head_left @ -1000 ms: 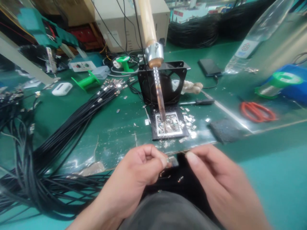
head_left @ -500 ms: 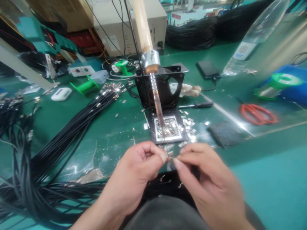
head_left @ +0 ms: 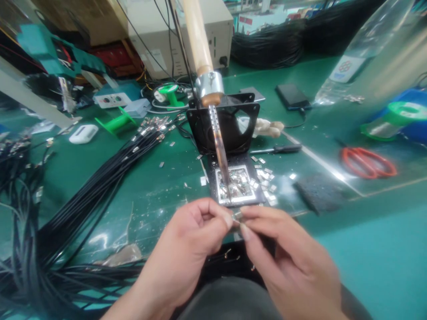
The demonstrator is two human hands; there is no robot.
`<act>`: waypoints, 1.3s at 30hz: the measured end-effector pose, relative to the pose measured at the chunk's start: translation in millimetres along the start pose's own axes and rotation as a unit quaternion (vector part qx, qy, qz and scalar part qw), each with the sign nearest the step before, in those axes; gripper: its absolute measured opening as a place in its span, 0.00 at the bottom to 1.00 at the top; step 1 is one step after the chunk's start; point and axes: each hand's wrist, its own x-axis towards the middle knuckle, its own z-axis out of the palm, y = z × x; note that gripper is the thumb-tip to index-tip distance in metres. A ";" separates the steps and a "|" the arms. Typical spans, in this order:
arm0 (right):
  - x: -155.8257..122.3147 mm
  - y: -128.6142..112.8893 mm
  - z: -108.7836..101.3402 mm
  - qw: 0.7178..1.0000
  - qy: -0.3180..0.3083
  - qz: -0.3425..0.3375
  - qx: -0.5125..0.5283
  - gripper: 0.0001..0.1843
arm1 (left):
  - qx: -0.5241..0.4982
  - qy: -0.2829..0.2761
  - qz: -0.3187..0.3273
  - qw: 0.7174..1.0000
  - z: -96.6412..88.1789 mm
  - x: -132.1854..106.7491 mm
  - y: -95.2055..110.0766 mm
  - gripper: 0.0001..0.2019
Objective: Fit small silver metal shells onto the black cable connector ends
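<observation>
My left hand point(head_left: 196, 235) is closed in a pinch just below the black stand. What it grips is mostly hidden by the fingers. Opposite it, my right hand point(head_left: 283, 244) pinches a small metal connector point(head_left: 237, 216) between thumb and fingers, and the two sets of fingertips nearly meet there. Right above them hangs a soldering iron point(head_left: 218, 138) with a wooden handle, its tip pointing down into a white-rimmed tray point(head_left: 218, 186) of small metal pieces. Loose metal connectors point(head_left: 265, 175) lie scattered to the tray's right.
Bundled black cables point(head_left: 100, 186) with metal ends run along the left. A black fan frame point(head_left: 222, 129) stands behind the tray. Rightward lie a screwdriver point(head_left: 287, 149), a dark sponge-like pad point(head_left: 318, 193), orange-handled cutters point(head_left: 367, 163), a solder spool point(head_left: 390, 120) and a plastic bottle point(head_left: 353, 58).
My right fingers have shifted slightly at the pinch, and more of the small metal connector shows between the fingertips. The left hand has hardly moved. The view has shifted a little.
</observation>
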 end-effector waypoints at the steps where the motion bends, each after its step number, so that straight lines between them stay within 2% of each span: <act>1: 0.4 -0.2 0.2 1.000 0.001 0.000 -0.002 0.07 | 0.000 0.001 -0.001 1.000 0.1 0.1 0.4 0.11; 24: 8.3 3.0 10.9 0.999 0.030 0.027 0.017 0.07 | -0.006 0.035 -0.004 0.999 5.3 9.1 11.2 0.12; 39: 10.4 7.4 15.4 0.999 0.031 0.036 0.026 0.07 | -0.013 0.029 0.005 0.999 4.0 10.5 11.6 0.10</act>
